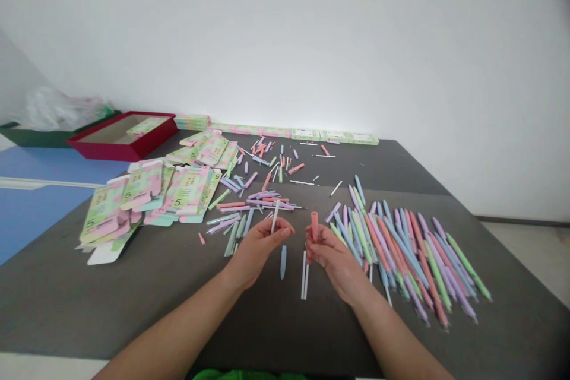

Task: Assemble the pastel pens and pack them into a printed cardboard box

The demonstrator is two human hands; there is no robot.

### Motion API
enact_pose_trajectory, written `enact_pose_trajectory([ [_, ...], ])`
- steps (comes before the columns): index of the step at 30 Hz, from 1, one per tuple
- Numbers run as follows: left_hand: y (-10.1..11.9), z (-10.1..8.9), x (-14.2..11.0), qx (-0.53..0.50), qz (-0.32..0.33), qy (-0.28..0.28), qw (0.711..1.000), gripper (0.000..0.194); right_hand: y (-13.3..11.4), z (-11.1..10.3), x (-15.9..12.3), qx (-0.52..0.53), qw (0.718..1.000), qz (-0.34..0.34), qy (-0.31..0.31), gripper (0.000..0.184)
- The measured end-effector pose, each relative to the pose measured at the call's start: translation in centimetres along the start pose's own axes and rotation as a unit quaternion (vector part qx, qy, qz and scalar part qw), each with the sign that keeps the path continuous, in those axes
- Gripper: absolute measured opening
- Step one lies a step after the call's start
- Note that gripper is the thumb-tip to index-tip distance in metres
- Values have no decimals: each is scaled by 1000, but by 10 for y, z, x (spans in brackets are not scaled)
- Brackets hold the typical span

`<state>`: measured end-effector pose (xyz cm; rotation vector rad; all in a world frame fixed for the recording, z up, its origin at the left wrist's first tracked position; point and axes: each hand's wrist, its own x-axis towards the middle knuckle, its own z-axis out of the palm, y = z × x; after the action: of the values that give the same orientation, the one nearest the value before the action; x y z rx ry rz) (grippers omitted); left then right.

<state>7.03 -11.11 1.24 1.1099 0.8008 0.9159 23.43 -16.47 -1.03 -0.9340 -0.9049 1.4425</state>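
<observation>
The fingers of the left hand are curled and pressed together, pinching a white refill that stands nearly upright above them. The right hand has its fingers closed around a coral barrel, also nearly upright, with its open end at the top. The hands are close together but not touching.

Two more white refills show below the right hand, and I cannot tell whether it grips them or they lie on the bench. A pale blue pen part lies between the hands.

Just right of the right hand spreads a large pile of finished pastel pens, in green, blue, lilac and coral, fanned out with their tips toward the person. Ahead of the hands lies a loose scatter of pen parts, mixed barrels and white refills.

Left of that scatter sit overlapping printed pink-and-green cartons, some partly folded. Farther back, a row of flat boxes runs along the wall. Past the bench's far left corner stands a red tray holding a carton, beside a dark green box with clear plastic heaped on it.
</observation>
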Motion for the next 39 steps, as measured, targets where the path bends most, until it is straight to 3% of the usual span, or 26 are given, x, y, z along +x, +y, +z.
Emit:
enact_pose_trajectory([
  [6,4,-1,-5,-59,71,-2,996,8,-2,-2,-7,-150,982,-114,-11,10],
  [12,2,-3,-9,-59,105,-48,992,4,-8,0,-14,-182,958,-216,-53,9],
  [25,-1,-3,-11,-46,108,-80,990,3,-12,2,-22,-194,947,-246,-69,15],
  [29,0,-1,-11,-56,76,-60,994,5,-13,4,-19,-224,949,-214,-52,9],
  [35,-4,4,-7,-111,-92,-34,989,16,0,5,-5,-215,973,-22,87,14],
  [39,-10,8,-8,-118,-115,-43,985,20,4,7,-1,-174,982,9,66,19],
])
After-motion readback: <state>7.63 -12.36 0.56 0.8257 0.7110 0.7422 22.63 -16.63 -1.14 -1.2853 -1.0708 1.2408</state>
